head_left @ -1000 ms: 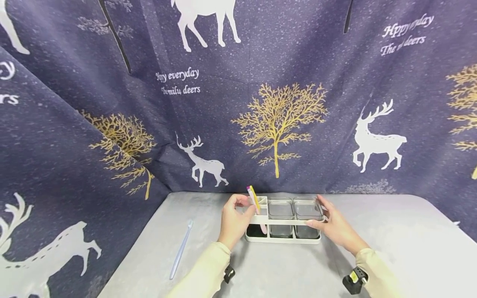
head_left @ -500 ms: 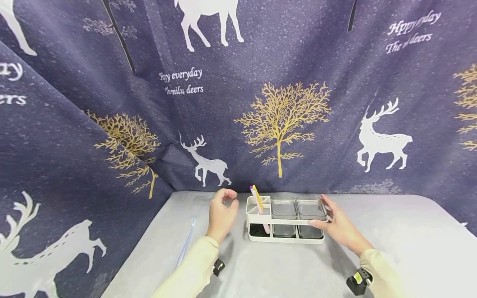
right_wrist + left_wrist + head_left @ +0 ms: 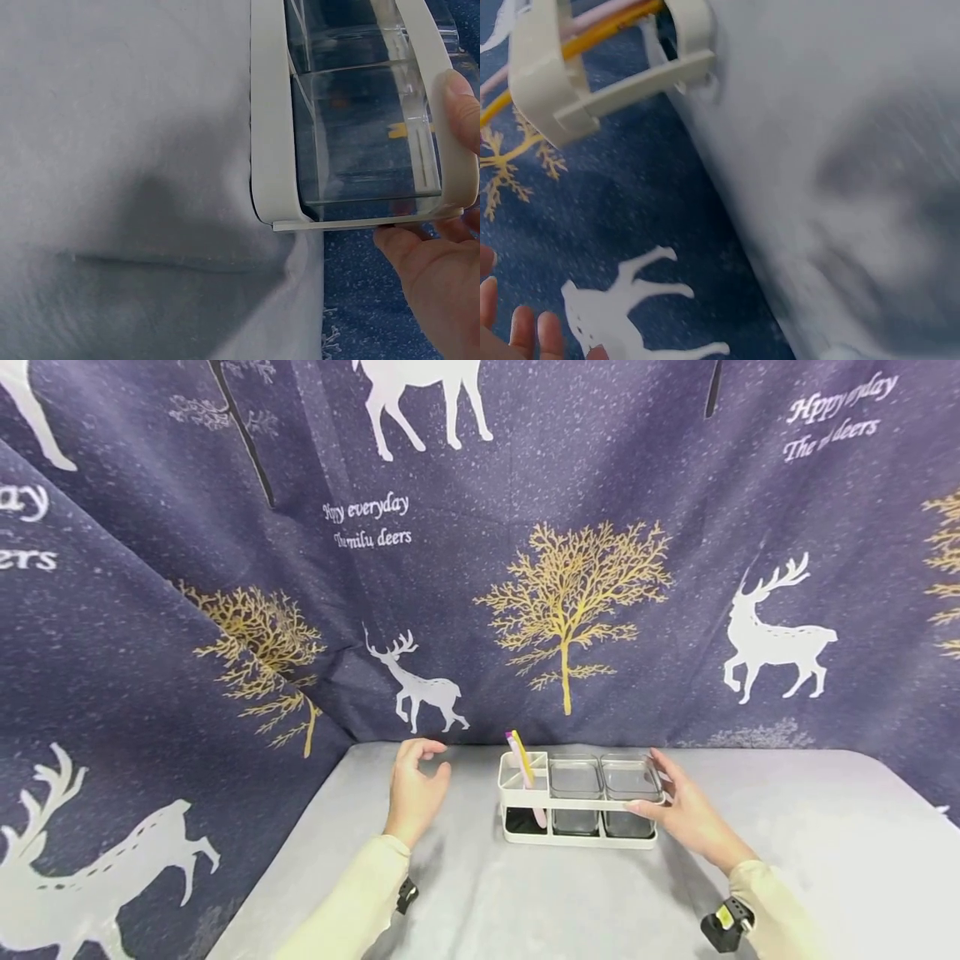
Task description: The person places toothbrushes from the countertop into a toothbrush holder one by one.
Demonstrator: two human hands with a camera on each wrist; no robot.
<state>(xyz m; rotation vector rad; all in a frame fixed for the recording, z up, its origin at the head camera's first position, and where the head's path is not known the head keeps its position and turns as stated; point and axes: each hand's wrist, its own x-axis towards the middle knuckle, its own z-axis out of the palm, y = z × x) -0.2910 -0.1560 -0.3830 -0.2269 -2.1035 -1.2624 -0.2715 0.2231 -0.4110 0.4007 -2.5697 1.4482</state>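
Observation:
A white toothbrush holder [image 3: 582,804] stands on the table in the head view, with two clear grey cups [image 3: 575,779] in its right part. A yellow toothbrush [image 3: 615,34] and a pink toothbrush [image 3: 538,817] lean in its divided left section. My right hand [image 3: 693,818] grips the holder's right end, thumb [image 3: 463,112] on the front of the upper rim and fingers around the side. Left of the holder, apart from it, my left hand [image 3: 417,789] is raised over the table with loosely bent fingers and nothing in them.
The grey cloth-covered table [image 3: 585,902] ends at the back against a dark blue curtain [image 3: 450,568] printed with deer and trees. This curtain also hangs along the table's left side. My left sleeve [image 3: 345,893] reaches across the table's left part.
My left hand has let go near the toothbrushes and moved left, away from the holder. The left arm now covers the blue toothbrush on the table. My right hand keeps its grip.

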